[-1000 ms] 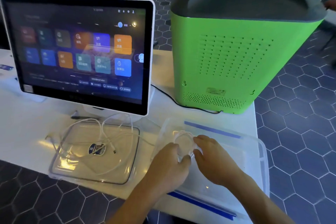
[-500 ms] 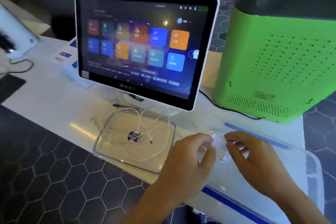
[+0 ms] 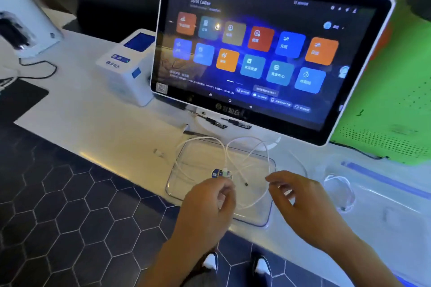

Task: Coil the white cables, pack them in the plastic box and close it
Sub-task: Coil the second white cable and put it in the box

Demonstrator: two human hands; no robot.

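Reaching for loose white cable (image 3: 235,161) on clear lid (image 3: 182,193); left hand (image 3: 210,202) pinched near its plug, right hand (image 3: 300,198) spread. Next: gather, coil, then right into plastic box (image 3: 382,196).

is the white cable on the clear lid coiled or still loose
Loose: the white cable sprawls in open loops across the clear lid, one end trailing off it.

Dim room; bright screen (image 3: 251,53) glare on white counter (image 3: 112,128); motion blur; wide-angle edge distortion.
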